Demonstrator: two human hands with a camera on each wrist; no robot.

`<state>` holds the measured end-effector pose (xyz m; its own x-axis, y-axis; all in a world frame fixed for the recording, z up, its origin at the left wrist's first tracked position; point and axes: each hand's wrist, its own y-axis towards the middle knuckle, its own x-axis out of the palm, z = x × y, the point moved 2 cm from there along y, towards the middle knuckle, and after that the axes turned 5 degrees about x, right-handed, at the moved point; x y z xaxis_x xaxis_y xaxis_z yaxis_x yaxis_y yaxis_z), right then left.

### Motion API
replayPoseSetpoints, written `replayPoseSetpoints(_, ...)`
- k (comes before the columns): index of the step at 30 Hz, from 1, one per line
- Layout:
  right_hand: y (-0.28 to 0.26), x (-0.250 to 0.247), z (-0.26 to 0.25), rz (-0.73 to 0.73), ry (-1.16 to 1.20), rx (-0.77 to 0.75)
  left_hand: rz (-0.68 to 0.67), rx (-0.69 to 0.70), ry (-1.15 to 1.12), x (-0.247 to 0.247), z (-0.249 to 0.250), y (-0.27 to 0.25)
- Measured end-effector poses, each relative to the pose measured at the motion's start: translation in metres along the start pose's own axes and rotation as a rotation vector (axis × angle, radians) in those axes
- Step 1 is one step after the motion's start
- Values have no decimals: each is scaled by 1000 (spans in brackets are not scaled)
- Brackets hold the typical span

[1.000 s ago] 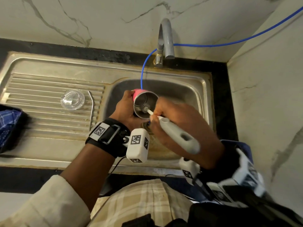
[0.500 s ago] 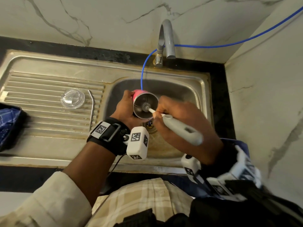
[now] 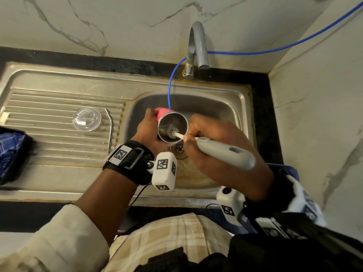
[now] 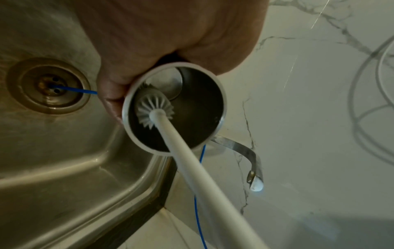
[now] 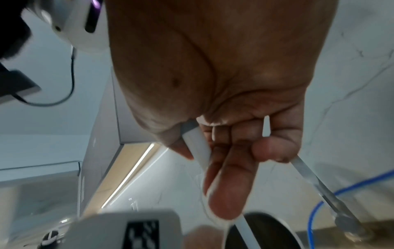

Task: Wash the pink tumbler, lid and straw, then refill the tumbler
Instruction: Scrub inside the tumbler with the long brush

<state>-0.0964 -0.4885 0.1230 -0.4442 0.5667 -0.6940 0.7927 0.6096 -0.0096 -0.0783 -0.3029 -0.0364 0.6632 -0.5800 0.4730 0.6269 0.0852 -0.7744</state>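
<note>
Lid and straw lie on the drainboard, left of the basin; seemingly apart.

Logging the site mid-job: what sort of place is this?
Most likely a home kitchen: a steel sink with ribbed drainboard, a grey tap above it, and marble-look wall tiles.

Grey tap, blue hose, steel sink.

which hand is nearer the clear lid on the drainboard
Left. The left hand holds the pink tumbler just right of the clear lid; the right hand, gripping the brush, is farther right.
</note>
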Motion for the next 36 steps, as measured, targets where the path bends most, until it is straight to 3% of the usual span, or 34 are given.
replayPoseSetpoints(5, 24, 23, 18, 56, 95, 104, -40, 22, 59, 1, 1, 2)
replayPoseSetpoints(10, 22, 0, 19, -33, 258, 229, 13, 30, 1, -7, 4, 2)
replayPoseSetpoints(14, 8, -23, 13, -67, 260, 170, 44, 35, -15, -13, 7, 8)
replayPoseSetpoints(19, 15, 13, 17, -15, 18, 69, 29, 60, 53, 0, -1, 9)
replayPoseSetpoints(25, 12, -6, 18, -20, 114, 184, 24, 46, 44, -3, -5, 13)
replayPoseSetpoints(29, -1, -34, 10, -50, 157, 161, 53, 66, 7, -6, -1, 14)
replayPoseSetpoints(32, 2, -18, 6, 2, -36, 90, 53, 71, 63, 0, -3, 13)
replayPoseSetpoints(36, 13, 13, 18, 37, -56, 41, 6, 96, 80, 9, -6, 10)
